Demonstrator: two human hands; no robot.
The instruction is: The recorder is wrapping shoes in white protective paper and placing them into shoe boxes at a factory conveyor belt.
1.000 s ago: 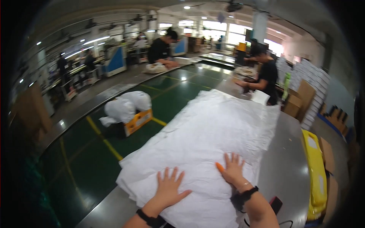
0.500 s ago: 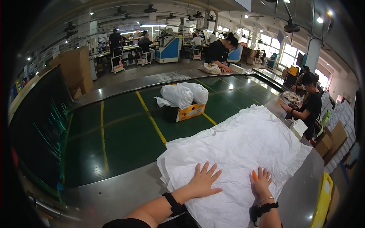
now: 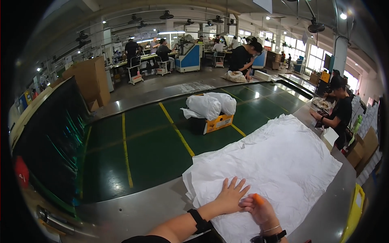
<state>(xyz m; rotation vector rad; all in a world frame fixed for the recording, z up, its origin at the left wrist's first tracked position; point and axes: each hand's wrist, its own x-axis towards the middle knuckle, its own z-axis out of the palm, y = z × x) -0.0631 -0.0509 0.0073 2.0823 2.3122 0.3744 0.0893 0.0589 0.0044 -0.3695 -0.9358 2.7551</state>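
A stack of crinkled white paper sheets (image 3: 279,158) lies over the metal table edge in front of me, reaching to the green belt. My left hand (image 3: 229,198) rests flat on the near part of the top sheet, fingers spread. Close against its thumb side, my right hand (image 3: 259,209) is turned inward above the paper with fingers loosely bent. An orange finger cover (image 3: 258,199) sits on one of its fingers. I see nothing held in either hand.
An orange box (image 3: 219,124) with white paper-wrapped bundles (image 3: 210,104) on top stands on the green conveyor belt (image 3: 150,156). Co-workers stand across the belt (image 3: 242,58) and at the right (image 3: 340,107). A yellow object (image 3: 353,212) is at the right edge.
My right hand has moved left across the paper to beside my left hand, and its fingers have bent. My left hand stays flat. The whole view has shifted slightly.
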